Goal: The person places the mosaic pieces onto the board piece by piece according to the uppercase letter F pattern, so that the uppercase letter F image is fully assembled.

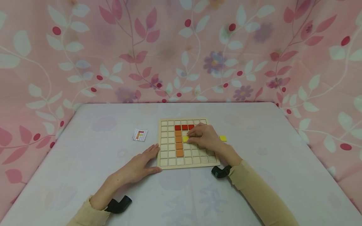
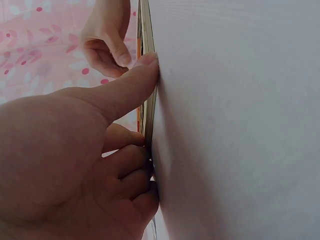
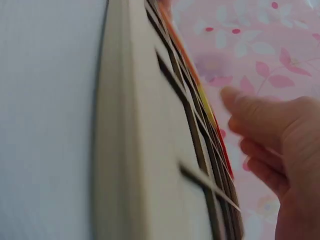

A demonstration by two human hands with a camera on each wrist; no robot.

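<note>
A square wooden grid board (image 1: 169, 161) lies on the table. Along its top run red tiles (image 1: 184, 127), with a column of orange tiles (image 1: 179, 146) below their left end. One yellow tile (image 1: 185, 139) sits in a cell right of that column. My right hand (image 1: 206, 136) is over the board, thumb and index fingertips close together beside this tile. In the right wrist view these fingertips appear slightly off the board; whether anything is between them is hidden. My left hand (image 1: 140, 166) rests at the board's left edge, thumb by the lower-left corner (image 2: 150, 60), the other fingers touching the side.
Left of the board lies a small pattern card (image 1: 140, 135) with a coloured figure on a grid. Another yellow tile (image 1: 223, 138) is on the white-covered table (image 1: 249, 125) beyond the board's right edge. A pink floral cloth (image 1: 175, 56) hangs behind the table.
</note>
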